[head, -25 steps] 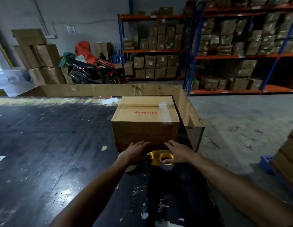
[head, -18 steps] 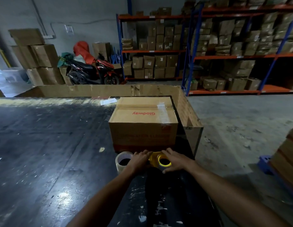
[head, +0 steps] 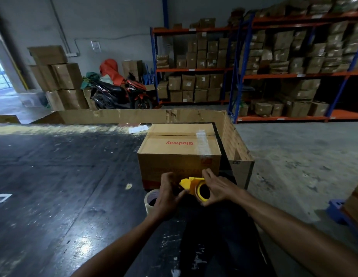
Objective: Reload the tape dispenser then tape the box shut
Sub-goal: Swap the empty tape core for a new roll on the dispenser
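A brown cardboard box [head: 180, 154] printed "Glodway" stands on the dark table [head: 64, 176], its top flaps closed with a short strip of clear tape near the right side. In front of it both hands hold a yellow tape dispenser [head: 191, 183] with a roll in it, lifted slightly off the table. My left hand [head: 168, 196] grips its left end. My right hand [head: 218, 188] wraps around the round roll end. A separate roll of clear tape [head: 150, 198] stands on the table just left of my left hand, partly hidden by it.
A low cardboard wall [head: 134, 115] edges the table's far and right sides. A slip of white paper [head: 138, 129] lies behind the box. Beyond are stacked cartons [head: 60, 76], a parked motorbike [head: 120, 92] and shelving racks [head: 254, 66] full of boxes.
Both hands have raised the yellow dispenser a little off the table and tilted it toward the box. The clear tape roll, hidden at first, now shows at the left.
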The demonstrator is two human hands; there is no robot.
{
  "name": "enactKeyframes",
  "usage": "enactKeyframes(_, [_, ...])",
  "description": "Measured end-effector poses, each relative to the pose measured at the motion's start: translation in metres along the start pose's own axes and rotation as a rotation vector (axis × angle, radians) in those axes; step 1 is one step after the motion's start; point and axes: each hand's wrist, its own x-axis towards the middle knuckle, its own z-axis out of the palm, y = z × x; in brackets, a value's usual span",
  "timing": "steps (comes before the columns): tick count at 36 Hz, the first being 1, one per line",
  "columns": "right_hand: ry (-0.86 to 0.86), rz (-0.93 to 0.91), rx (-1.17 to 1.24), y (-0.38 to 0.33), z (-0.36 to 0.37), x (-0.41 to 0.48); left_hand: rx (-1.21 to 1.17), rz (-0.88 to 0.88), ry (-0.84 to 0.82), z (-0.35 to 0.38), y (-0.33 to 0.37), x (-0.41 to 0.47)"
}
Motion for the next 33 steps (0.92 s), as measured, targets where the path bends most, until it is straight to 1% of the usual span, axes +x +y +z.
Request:
enactKeyframes(1, [0.015,0.010,0.010,-0.001,-0.007,-0.001,-0.067,-0.095,0.011,0.001,0.004,-0.002])
enactKeyframes(2, [0.025,0.020,0.019,-0.002,-0.013,-0.001,-0.164,-0.203,-0.051,0.002,0.008,-0.004])
enactKeyframes(4, [0.054,0.034,0.015,-0.004,-0.026,-0.002,-0.391,-0.387,-0.301,0.004,0.021,-0.007])
enactKeyframes(5, [0.082,0.024,0.014,-0.005,-0.032,-0.002,-0.472,-0.425,-0.404,0.006,0.029,-0.007])
enactKeyframes(6, [0.111,0.005,0.021,-0.005,-0.037,-0.001,-0.518,-0.426,-0.450,0.009,0.037,-0.006])
enactKeyframes(8, [0.140,-0.022,0.040,-0.004,-0.048,0.004,-0.602,-0.394,-0.436,0.017,0.049,0.000])
enactKeyframes(10, [0.118,-0.031,0.065,-0.002,-0.062,0.007,-0.618,-0.342,-0.355,0.023,0.054,0.008])
enactKeyframes(14, [-0.091,-0.001,0.126,0.008,-0.095,0.016,-0.567,-0.246,-0.245,0.023,0.053,0.024])
enactKeyframes(16, [-0.174,-0.030,0.239,0.011,-0.113,0.019,-0.551,-0.203,-0.231,0.023,0.054,0.029])
enactKeyframes(17, [-0.188,-0.036,0.288,0.012,-0.122,0.020,-0.539,-0.193,-0.229,0.022,0.053,0.030])
enactKeyframes(21, [-0.132,-0.028,0.339,0.016,-0.159,0.023,-0.506,-0.161,-0.263,0.018,0.054,0.033])
enactKeyframes(24, [-0.067,-0.012,0.328,0.011,-0.183,0.028,-0.491,-0.146,-0.260,0.012,0.057,0.038])
enactKeyframes(28, [-0.007,-0.030,0.253,0.001,-0.204,0.040,-0.497,-0.142,-0.219,-0.001,0.064,0.051])
enactKeyframes(33, [0.075,-0.040,0.119,-0.012,-0.222,0.051,-0.564,-0.127,-0.202,-0.015,0.073,0.064])
